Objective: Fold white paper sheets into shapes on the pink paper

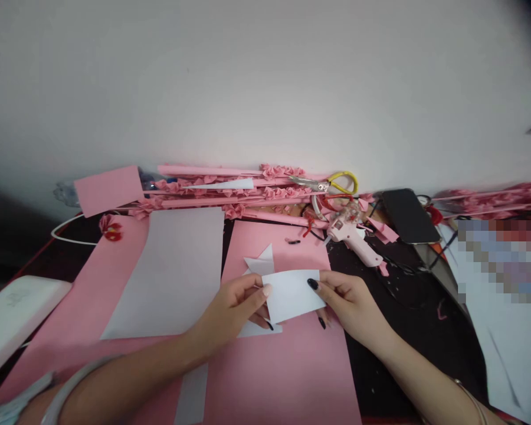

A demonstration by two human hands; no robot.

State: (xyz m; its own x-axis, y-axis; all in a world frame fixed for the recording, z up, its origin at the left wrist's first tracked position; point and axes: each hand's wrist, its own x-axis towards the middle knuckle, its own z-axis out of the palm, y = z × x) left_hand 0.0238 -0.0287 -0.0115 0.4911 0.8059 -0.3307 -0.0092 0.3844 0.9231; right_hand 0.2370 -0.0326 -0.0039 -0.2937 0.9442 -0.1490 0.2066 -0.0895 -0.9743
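A small rectangular piece of white paper (292,298) is held up between both hands over a pink sheet (287,378). My left hand (243,301) pinches its left edge, thumb on the near face. At the right edge my right hand (343,298) grips it, the black-nailed thumb on top and the other fingers partly hidden behind. White paper scraps (261,260) with pointed ends lie on the pink sheet just beyond the held piece. A larger white sheet (172,271) lies to the left of my hands.
Pink paper rods with folded flowers (194,203) line the wall. Yellow-handled scissors (343,182) rest on them. A pink glue gun (354,236), cables and a black phone (409,215) lie to the right. A white box-like device (22,313) sits at far left.
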